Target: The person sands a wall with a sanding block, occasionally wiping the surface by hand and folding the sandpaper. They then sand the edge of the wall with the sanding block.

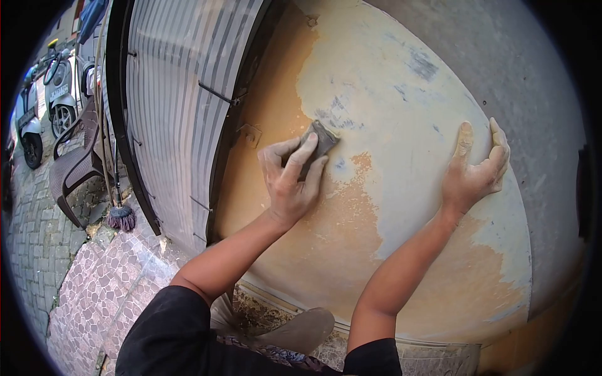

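Observation:
My left hand point(291, 178) pinches a folded piece of dark grey sandpaper point(322, 139) between thumb and fingers. It presses this against a curved panel point(389, 169) coated in pale cream filler, with tan-orange areas and dark grey scuffed spots. One scuffed spot lies just above the sandpaper. My right hand point(476, 164), dusty at the fingertips, rests at the panel's right edge. Its thumb stands apart from the fingers, which bend along the edge; no tool shows in it.
A striped translucent sheet in a black frame point(182, 94) stands close at the left. Beyond it are a brown plastic chair point(78, 163), a brush point(121, 217) and parked scooters point(59, 94) on paving. A grey surface point(533, 125) borders the panel's right side.

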A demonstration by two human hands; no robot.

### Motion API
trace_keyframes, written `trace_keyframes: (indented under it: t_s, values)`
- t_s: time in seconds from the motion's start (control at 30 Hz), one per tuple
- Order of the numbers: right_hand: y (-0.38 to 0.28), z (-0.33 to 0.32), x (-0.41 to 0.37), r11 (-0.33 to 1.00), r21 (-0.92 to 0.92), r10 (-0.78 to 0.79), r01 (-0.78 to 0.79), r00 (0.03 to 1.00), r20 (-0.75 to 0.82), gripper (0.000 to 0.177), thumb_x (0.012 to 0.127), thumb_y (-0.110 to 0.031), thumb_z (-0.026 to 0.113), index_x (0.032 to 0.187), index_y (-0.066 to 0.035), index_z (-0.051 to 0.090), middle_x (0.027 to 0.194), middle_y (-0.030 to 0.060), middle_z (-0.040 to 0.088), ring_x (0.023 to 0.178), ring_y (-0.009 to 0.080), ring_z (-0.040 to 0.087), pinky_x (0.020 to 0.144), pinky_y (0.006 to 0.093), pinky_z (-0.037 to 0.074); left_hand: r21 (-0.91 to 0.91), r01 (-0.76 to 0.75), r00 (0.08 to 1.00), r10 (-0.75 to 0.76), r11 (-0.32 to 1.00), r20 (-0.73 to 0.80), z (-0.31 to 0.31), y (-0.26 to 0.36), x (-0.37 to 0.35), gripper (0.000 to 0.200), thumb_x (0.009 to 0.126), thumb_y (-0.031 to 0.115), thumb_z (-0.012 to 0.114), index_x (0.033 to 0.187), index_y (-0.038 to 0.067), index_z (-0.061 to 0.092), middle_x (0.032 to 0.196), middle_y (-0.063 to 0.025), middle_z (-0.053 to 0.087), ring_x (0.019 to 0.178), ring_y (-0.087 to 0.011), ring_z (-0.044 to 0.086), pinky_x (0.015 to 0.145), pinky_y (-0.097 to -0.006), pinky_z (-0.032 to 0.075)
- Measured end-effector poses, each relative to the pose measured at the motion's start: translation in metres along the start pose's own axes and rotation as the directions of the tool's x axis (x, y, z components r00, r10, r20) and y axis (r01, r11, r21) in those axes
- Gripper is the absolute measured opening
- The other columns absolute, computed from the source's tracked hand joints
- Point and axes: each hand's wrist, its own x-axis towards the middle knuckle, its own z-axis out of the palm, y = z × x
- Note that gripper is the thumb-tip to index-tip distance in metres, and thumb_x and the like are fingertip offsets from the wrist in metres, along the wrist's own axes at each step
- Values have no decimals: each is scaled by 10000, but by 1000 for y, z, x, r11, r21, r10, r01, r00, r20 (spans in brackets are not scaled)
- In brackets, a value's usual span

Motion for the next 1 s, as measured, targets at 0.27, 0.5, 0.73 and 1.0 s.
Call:
trace_keyframes:
  t_s: [0.27, 0.5, 0.73, 1.0]
  values:
    - [-3, -2, 0, 1000, -12, -11, 11, 1000, 6, 496, 951, -493, 745, 1316, -168, 663, 1337, 2, 657, 1346, 259, 538, 1128, 504, 327, -90, -79, 975, 96, 993, 202, -11, 6, -1, 535, 738, 28, 907, 1245, 101, 751, 1094, -71, 636, 958, -239, 557, 821, -346, 457]
    - [-4, -1, 0, 1000, -26, 2, -2, 1000, 6, 504, 953, -487, 742, 1333, -169, 650, 1335, 10, 655, 1349, 266, 535, 1139, 514, 320, -124, -315, 853, 338, 941, 398, -15, 13, -52, 560, 736, 63, 900, 1266, 178, 763, 1116, -28, 636, 905, -226, 564, 827, -354, 464]
    - [-2, -2, 1, 1000, 24, -2, 1, 1000, 28, 509, 949, -497, 743, 1330, -172, 653, 1356, 12, 647, 1367, 269, 523, 1142, 531, 306, -38, -103, 987, 106, 994, 118, 0, 9, 21, 563, 746, 45, 896, 1281, 150, 752, 1103, -62, 637, 963, -248, 561, 837, -359, 450]
    - [-3, 1, 1, 1000, 1, 23, -23, 1000, 20, 530, 935, -500, 753, 1341, -175, 649, 1364, 13, 641, 1388, 271, 501, 1148, 540, 283, -113, -257, 902, 280, 960, 328, -14, 9, -22, 545, 742, 68, 895, 1263, 166, 766, 1091, -33, 652, 944, -228, 566, 824, -354, 459]
